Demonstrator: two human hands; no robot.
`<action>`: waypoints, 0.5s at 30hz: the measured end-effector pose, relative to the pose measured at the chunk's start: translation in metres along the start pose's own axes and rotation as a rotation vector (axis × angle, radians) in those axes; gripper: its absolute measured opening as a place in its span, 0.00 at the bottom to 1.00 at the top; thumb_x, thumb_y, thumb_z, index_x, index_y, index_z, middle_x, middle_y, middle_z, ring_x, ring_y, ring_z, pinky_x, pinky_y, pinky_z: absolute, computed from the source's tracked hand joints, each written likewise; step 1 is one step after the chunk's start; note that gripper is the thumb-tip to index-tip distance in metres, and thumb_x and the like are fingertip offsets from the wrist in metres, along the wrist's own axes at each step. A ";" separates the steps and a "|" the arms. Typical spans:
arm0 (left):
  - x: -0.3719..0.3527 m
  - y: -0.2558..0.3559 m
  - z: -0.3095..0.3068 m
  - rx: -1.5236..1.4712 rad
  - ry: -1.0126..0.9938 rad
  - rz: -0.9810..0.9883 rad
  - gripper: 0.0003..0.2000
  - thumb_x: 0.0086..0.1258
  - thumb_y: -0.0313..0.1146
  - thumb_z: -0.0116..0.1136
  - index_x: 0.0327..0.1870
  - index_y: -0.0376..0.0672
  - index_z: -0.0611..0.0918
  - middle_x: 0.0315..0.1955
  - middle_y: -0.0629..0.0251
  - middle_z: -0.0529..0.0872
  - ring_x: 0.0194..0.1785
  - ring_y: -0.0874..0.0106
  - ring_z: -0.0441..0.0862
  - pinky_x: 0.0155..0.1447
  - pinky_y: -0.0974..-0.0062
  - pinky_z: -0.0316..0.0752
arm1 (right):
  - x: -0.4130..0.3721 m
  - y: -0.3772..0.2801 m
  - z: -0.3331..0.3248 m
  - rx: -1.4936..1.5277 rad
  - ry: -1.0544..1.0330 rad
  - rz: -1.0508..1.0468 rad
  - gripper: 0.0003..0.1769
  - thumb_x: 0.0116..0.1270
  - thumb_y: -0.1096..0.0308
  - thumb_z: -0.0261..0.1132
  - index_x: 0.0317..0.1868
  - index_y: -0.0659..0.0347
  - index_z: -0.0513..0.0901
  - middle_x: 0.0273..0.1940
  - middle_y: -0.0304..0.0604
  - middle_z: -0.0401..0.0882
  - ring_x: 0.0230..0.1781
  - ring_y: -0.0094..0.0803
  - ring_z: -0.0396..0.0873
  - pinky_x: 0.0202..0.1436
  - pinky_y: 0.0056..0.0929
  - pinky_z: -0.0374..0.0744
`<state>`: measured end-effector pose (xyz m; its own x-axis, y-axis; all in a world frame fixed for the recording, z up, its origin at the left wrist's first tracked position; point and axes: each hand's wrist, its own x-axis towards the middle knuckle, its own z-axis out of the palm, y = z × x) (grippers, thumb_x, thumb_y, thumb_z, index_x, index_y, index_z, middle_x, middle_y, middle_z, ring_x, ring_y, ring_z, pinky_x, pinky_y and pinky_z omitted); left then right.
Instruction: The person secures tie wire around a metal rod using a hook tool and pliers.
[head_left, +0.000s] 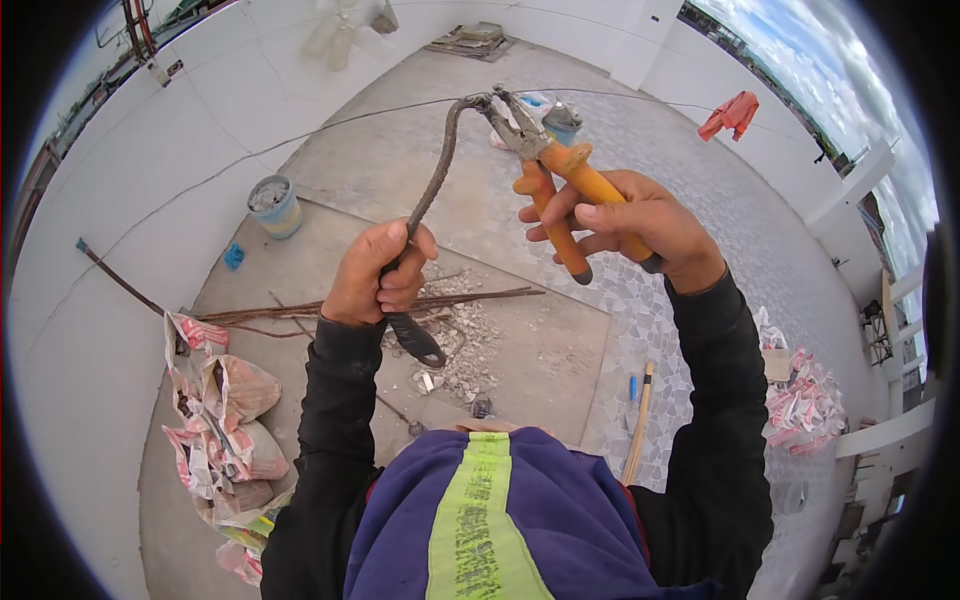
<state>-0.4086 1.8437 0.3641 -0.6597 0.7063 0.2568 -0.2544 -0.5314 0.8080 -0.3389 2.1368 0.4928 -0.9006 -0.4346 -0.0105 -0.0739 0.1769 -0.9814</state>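
Note:
My left hand (385, 270) is wrapped round a dark, ribbed metal rod (437, 180) whose top end bends over to the right. Below the fist, a black handle end (415, 340) with a hole sticks out. Orange-handled pliers (585, 190) are in my right hand (650, 225), fingers reaching between the parted handles. The plier jaws meet the bent tip of the rod, high in front of me. A thin wire (350, 122) strung across the area passes behind this spot in the view.
Broken rubble (470, 340) and several rusty rebars (470, 298) lie on the concrete below. Filled sacks (240, 420) stand at left, near a bucket (275, 207). More sacks (800, 400) sit at right. A red cloth (730, 116) hangs from the wire. Wooden sticks (640, 425) lie on the tiles.

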 end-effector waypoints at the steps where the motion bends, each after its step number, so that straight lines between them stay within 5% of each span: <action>1: 0.000 0.001 -0.001 0.020 -0.007 0.001 0.21 0.82 0.48 0.44 0.43 0.35 0.78 0.14 0.79 0.59 0.13 0.87 0.53 0.15 0.84 0.50 | -0.001 -0.001 0.000 -0.004 -0.009 0.009 0.20 0.67 0.56 0.66 0.50 0.64 0.84 0.53 0.49 0.80 0.57 0.40 0.80 0.51 0.43 0.85; 12: -0.001 0.004 -0.003 0.043 0.007 -0.037 0.21 0.82 0.48 0.44 0.43 0.35 0.79 0.14 0.79 0.60 0.13 0.87 0.54 0.15 0.84 0.50 | -0.016 -0.011 0.009 -0.002 0.076 -0.016 0.22 0.66 0.55 0.66 0.49 0.65 0.84 0.55 0.53 0.78 0.58 0.42 0.79 0.49 0.39 0.86; 15: -0.001 0.005 -0.005 0.042 0.005 -0.019 0.21 0.81 0.48 0.44 0.43 0.35 0.79 0.14 0.79 0.60 0.13 0.87 0.54 0.15 0.84 0.50 | -0.009 -0.013 0.008 -0.113 0.077 0.011 0.27 0.62 0.54 0.66 0.51 0.70 0.82 0.55 0.67 0.77 0.55 0.55 0.82 0.45 0.42 0.88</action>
<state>-0.4124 1.8378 0.3656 -0.6583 0.7139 0.2386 -0.2375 -0.4978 0.8341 -0.3264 2.1312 0.5038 -0.9313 -0.3642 -0.0018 -0.1080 0.2810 -0.9536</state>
